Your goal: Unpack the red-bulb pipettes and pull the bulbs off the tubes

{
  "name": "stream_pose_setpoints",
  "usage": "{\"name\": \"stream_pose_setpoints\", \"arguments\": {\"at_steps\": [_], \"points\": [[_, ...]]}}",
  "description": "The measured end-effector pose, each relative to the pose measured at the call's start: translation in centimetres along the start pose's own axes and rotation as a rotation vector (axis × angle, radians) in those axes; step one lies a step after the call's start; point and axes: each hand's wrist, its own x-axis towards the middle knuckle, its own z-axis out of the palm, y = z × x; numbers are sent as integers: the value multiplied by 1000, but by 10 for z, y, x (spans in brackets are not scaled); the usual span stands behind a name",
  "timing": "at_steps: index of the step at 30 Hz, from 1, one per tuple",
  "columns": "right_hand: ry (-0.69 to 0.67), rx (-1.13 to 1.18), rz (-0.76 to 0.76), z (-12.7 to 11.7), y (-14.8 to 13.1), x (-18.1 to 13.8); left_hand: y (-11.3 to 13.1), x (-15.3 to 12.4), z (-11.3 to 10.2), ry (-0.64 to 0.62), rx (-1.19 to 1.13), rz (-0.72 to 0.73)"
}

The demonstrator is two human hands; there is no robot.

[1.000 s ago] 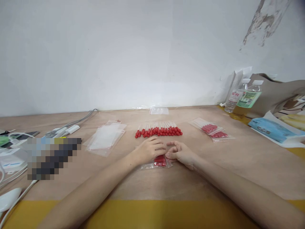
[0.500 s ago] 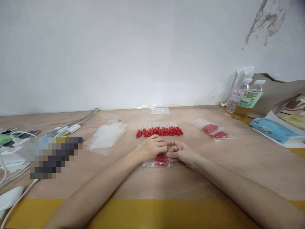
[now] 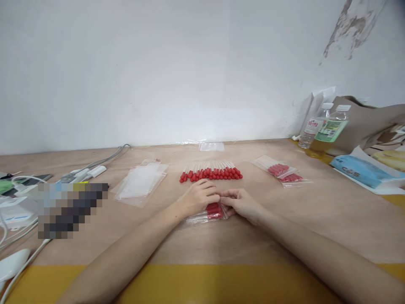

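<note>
My left hand (image 3: pixel 198 197) and my right hand (image 3: pixel 241 203) meet at the middle of the table, both pinching a small clear zip bag (image 3: pixel 207 213) filled with red-capped sticks. The bag lies on the table with its top edge under my fingertips. Just beyond my hands lies a loose row of red-capped sticks (image 3: pixel 210 172), spread side by side. A pile of empty clear bags (image 3: pixel 139 183) rests to the left of that row. Two filled bags (image 3: pixel 282 173) lie to the right.
At the left edge are cables, a power strip (image 3: pixel 82 173) and a white device (image 3: pixel 12 262). Two plastic bottles (image 3: pixel 320 131), a brown paper bag (image 3: pixel 367 122) and a blue packet (image 3: pixel 360 171) stand at the right. Another small clear bag (image 3: pixel 211 146) lies by the wall.
My hands have closed together over the top of the filled bag, fingertips now touching. The bag has tilted slightly under them. Nothing else has moved.
</note>
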Motion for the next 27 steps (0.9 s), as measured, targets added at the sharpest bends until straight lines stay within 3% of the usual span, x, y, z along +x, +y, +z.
{"name": "stream_pose_setpoints", "arguments": {"at_steps": [6, 20, 24, 27], "points": [[46, -18, -12, 2, 5, 1, -1, 0, 1, -30, 33, -19], [210, -131, -83, 6, 14, 10, -2, 5, -1, 4, 109, 158], [270, -102, -12, 3, 9, 9, -4, 4, -9, 57, 94, 145], [238, -129, -19, -1, 10, 9, -6, 3, -15, 59, 53, 107]]}}
